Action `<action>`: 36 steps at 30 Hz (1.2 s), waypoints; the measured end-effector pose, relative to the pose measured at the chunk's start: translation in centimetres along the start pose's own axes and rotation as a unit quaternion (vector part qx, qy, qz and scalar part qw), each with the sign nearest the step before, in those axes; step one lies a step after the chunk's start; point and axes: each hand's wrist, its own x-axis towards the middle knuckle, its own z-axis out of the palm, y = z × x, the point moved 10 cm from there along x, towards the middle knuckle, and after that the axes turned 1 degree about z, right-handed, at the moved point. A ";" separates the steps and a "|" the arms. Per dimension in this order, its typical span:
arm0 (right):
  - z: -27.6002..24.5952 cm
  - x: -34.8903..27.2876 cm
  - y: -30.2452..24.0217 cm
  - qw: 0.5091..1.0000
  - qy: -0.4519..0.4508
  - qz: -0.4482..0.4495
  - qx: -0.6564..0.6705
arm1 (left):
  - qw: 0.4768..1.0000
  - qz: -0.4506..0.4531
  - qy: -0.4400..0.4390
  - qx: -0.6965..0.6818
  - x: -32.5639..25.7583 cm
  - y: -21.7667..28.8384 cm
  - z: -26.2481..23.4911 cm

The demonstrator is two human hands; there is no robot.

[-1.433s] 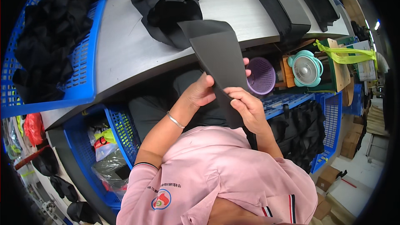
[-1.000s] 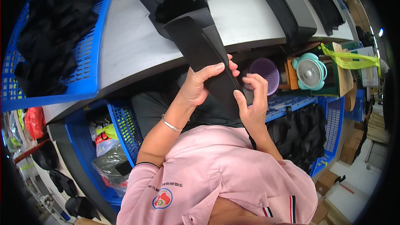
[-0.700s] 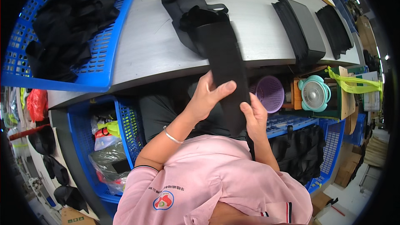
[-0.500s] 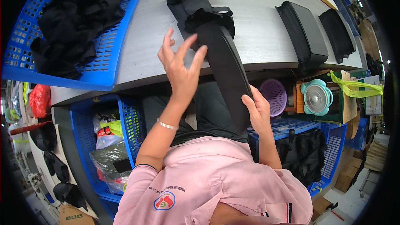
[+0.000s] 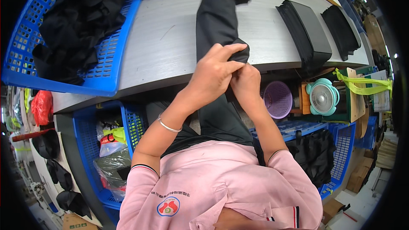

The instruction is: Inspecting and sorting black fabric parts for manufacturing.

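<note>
A long piece of black fabric (image 5: 217,21) stretches from the far side of the table toward me, with its near end bunched over the front edge. My left hand (image 5: 212,73) pinches that bunched end, thumb and fingers closed on it. Right beside and touching it, my right hand (image 5: 247,84) is curled closed at the same end of the fabric. What lies inside the right fingers is mostly hidden. The far part of the fabric looks slightly blurred.
A blue basket (image 5: 111,86) heaped with black cloth stands at left on the table (image 5: 164,38). Two stacks of folded black pieces (image 5: 313,30) lie at right. Below are a purple basket (image 5: 277,100), a teal fan (image 5: 322,96) and blue crates (image 5: 123,119).
My left hand, open before, has closed on the fabric. My right hand has moved up and left to meet it. The long flat black piece no longer hangs down toward my lap.
</note>
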 end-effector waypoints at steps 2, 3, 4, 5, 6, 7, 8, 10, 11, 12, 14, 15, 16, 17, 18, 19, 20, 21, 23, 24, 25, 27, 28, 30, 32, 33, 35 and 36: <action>0.7 0.0 -0.5 1.000 -0.017 -0.003 -0.009 | 0.997 -0.027 0.008 -0.076 0.0 -0.3 -1.4; 1.4 0.0 -1.1 0.999 -0.036 -0.011 -0.015 | 0.996 -0.024 0.063 -0.055 -0.3 -0.2 -2.3; 1.2 -0.1 -2.2 0.999 -0.038 -0.011 -0.014 | 0.996 -0.027 0.063 -0.053 -0.4 -0.3 -2.5; -0.1 -0.3 -3.6 1.000 -0.007 -0.005 0.024 | 0.994 -0.040 0.101 -0.034 -0.7 -0.5 -3.4; -1.2 -0.4 -4.4 0.998 0.028 0.002 0.060 | 0.989 -0.050 0.137 -0.016 -0.8 -0.7 -4.3; -1.6 -0.6 -4.8 0.997 0.058 -0.023 0.047 | 0.989 -0.051 0.136 -0.016 -1.1 -0.6 -4.3; -1.3 -0.6 -3.9 0.997 0.057 -0.023 0.047 | 0.993 -0.034 0.105 -0.046 -1.3 -0.1 -3.5; 0.9 -1.1 -2.6 0.990 0.009 -0.134 0.039 | 0.993 -0.002 0.042 -0.106 -2.1 1.5 -1.7; 0.8 -2.5 -2.3 0.945 0.054 -0.233 0.221 | 0.994 0.026 0.007 -0.108 -2.2 2.9 -0.4; 3.6 -2.7 0.5 0.994 -0.043 -0.046 0.085 | 0.993 0.051 -0.025 -0.100 -2.5 3.9 0.5; 3.2 -0.4 1.4 0.980 -0.056 -0.080 0.175 | 0.995 0.040 0.071 -0.063 -3.0 2.4 -1.0; 1.5 -0.5 0.5 0.986 0.008 -0.109 0.125 | 0.991 -0.015 0.112 -0.069 -3.2 1.6 -2.3; 1.1 -0.8 0.9 0.983 0.035 -0.179 0.039 | 0.983 -0.065 0.149 -0.079 -3.5 1.2 -3.6; 1.3 -0.4 3.9 0.976 0.061 -0.089 0.187 | 0.985 -0.065 0.154 -0.034 -4.0 1.2 -4.4; 1.9 -0.4 6.4 0.940 0.086 0.000 0.332 | 0.984 -0.041 0.165 -0.047 -4.7 1.2 -4.5; 2.8 -0.7 6.5 0.786 0.052 0.130 0.603 | 0.984 -0.044 0.163 -0.056 -5.4 1.1 -4.2; 2.3 -0.3 5.7 0.786 0.050 0.131 0.602 | 0.984 -0.046 0.161 -0.065 -6.0 1.0 -3.9; 2.0 -0.1 5.6 0.761 0.056 0.150 0.629 | 0.984 -0.045 0.161 -0.066 -6.2 0.8 -3.4; 1.8 0.2 5.4 0.735 0.062 0.167 0.655 | 0.986 -0.063 0.157 0.004 -6.2 0.6 -2.3; 1.8 0.4 5.2 0.707 0.058 0.160 0.687 | 0.986 -0.062 0.158 0.002 -5.9 0.7 -2.1; 1.8 0.5 4.9 0.677 0.053 0.153 0.718 | 0.982 -0.070 0.174 0.024 -5.5 0.6 -2.2; 1.6 0.6 4.4 0.676 0.054 0.150 0.720 | 0.977 -0.078 0.193 0.045 -4.9 0.7 -2.1; 1.5 0.7 4.2 0.673 0.054 0.148 0.723 | 0.973 -0.095 0.208 0.041 -4.8 0.4 -2.0; 0.8 0.8 3.6 0.701 0.045 0.125 0.701 | 0.967 -0.112 0.224 0.036 -4.9 0.1 -1.8; 0.3 1.0 2.9 0.727 0.038 0.102 0.678 | 0.960 -0.142 0.236 -0.050 -5.3 -0.9 -1.4; 0.4 0.9 3.0 0.700 0.054 0.122 0.702 | 0.960 -0.142 0.235 -0.050 -5.2 -0.8 -1.3; 0.8 0.6 3.2 0.672 0.070 0.143 0.724 | 0.953 -0.121 0.271 -0.055 -5.1 -0.2 -1.8; 1.0 0.4 3.1 0.664 0.070 0.144 0.730 | 0.953 -0.120 0.271 -0.055 -5.1 -0.2 -1.6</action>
